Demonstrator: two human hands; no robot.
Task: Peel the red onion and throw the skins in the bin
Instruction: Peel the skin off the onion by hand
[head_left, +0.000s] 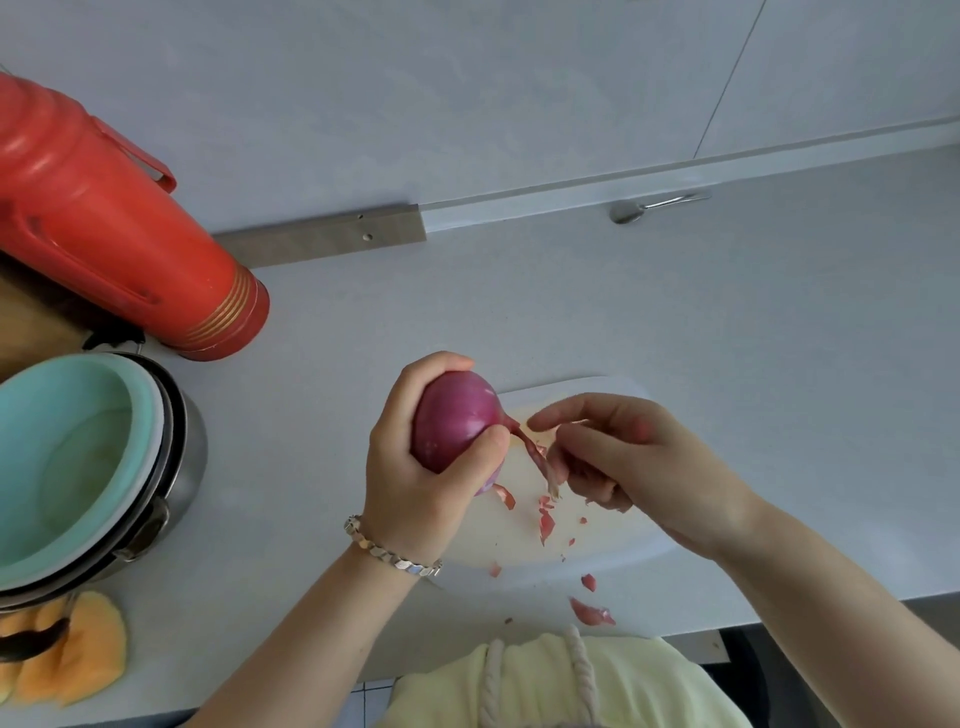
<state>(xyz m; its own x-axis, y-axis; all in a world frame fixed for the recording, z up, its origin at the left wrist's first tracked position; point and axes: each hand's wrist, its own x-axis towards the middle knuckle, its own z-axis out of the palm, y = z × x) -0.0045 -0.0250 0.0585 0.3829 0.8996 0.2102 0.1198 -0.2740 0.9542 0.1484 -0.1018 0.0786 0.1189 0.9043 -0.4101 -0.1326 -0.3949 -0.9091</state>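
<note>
Left hand (415, 467): wraps the onion (454, 421), steadying it above the board (613, 540).
Right hand (608, 452): pinches a skin strip (537, 457), pulling rightward (scraps litter the near tabletop (311, 415)).

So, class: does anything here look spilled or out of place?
Yes. Bits of onion skin have fallen off the cutting board onto the countertop near its front edge, while others lie scattered across the board.
</note>
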